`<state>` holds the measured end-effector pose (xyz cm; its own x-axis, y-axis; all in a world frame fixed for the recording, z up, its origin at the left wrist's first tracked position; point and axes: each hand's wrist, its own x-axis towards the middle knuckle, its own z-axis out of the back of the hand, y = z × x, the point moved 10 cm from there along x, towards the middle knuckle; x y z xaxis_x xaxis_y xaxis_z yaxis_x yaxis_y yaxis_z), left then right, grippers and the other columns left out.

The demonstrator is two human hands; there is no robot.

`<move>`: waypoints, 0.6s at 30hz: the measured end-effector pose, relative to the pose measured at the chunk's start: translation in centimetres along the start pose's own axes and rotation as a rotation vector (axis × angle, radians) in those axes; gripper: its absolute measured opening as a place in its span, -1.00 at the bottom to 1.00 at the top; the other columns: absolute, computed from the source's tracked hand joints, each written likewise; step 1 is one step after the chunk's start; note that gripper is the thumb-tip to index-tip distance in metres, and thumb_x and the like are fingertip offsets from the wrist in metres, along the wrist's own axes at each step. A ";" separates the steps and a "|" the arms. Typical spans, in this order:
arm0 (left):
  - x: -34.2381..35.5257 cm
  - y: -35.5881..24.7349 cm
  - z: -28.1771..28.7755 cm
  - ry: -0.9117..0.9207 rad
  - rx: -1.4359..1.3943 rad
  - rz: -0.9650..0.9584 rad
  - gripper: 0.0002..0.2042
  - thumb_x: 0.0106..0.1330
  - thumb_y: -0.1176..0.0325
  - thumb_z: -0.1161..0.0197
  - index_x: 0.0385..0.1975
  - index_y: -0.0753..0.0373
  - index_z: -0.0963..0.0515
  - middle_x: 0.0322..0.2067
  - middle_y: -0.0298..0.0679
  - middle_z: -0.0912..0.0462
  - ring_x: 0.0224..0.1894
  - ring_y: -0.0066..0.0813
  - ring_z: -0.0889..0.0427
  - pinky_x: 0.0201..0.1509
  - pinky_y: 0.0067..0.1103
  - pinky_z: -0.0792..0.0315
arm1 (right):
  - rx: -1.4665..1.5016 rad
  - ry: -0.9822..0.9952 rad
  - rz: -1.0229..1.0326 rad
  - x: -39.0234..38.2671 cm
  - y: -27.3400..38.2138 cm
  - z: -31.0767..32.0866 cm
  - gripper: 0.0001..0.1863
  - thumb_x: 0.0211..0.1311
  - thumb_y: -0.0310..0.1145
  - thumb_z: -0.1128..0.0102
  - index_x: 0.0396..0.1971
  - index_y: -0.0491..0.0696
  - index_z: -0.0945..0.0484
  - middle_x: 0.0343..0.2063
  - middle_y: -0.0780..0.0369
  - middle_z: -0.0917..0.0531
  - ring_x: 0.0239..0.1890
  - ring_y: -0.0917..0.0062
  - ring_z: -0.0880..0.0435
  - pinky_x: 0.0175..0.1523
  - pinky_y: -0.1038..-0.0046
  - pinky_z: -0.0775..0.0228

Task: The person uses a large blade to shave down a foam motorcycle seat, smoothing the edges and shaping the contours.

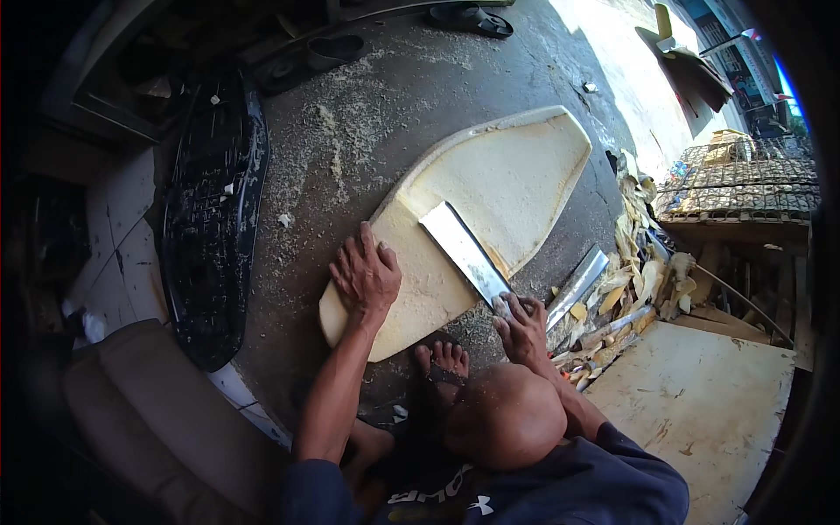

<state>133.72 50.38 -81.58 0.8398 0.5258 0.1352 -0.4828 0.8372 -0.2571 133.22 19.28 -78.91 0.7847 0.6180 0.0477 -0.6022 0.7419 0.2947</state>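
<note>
A pale cream foam pad (pixel 507 175), shaped like a motorcycle seat cushion, lies on the floor before me. My left hand (pixel 366 276) presses flat on its near left part, fingers spread. A long, wide metal blade (pixel 468 254) lies slantwise across the pad's middle, near the step in its surface. My right hand (pixel 523 328) grips the blade's near end; the fingers partly hide that end. Close to the pad's lower edge is my bare foot (pixel 444 359).
A black plastic seat base (pixel 214 219) lies at left. Foam crumbs litter the floor (pixel 337 140). At right are a shiny metal strip (pixel 577 284), heaped foam offcuts (pixel 634 262), a wire-mesh crate (pixel 735 179) and a stained board (pixel 700 394). Dark sandals (pixel 472 19) lie at the back.
</note>
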 end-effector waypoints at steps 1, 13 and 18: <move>-0.1 0.5 0.2 -0.028 0.077 0.017 -0.50 0.46 0.11 -0.07 0.35 0.15 -0.38 0.03 0.07 -0.55 0.03 0.08 -0.57 0.05 0.02 -0.39 | 0.114 0.082 -0.027 -5.7 -1.6 0.2 -0.61 0.32 -0.19 -0.29 0.09 0.00 -0.71 0.17 0.23 -0.66 0.09 0.25 -0.56 0.27 0.11 -0.23; 0.2 0.0 0.6 0.031 0.057 0.019 -0.51 0.47 0.13 -0.06 0.35 0.16 -0.38 0.05 0.04 -0.57 0.04 0.06 -0.58 0.07 -0.03 -0.40 | 0.049 0.106 -0.099 -5.6 0.7 2.8 -0.55 0.27 -0.25 -0.36 0.13 -0.08 -0.67 0.15 0.17 -0.67 0.11 0.23 -0.58 0.31 0.05 -0.24; 0.8 -2.7 0.0 -0.041 0.006 -0.039 -0.55 0.47 0.18 -0.06 0.31 0.16 -0.38 0.01 -0.04 -0.59 0.03 0.02 -0.60 0.06 -0.05 -0.41 | -0.031 -0.081 -0.052 12.1 0.0 1.4 -0.71 0.41 -0.14 -0.24 0.04 0.16 -0.73 0.20 0.34 -0.64 0.14 0.08 -0.46 0.17 0.05 -0.27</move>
<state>135.68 48.55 -80.81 0.8472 0.4984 0.1841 -0.4513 0.8579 -0.2456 142.93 26.37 -77.03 0.8233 0.5567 0.1107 -0.5640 0.7807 0.2691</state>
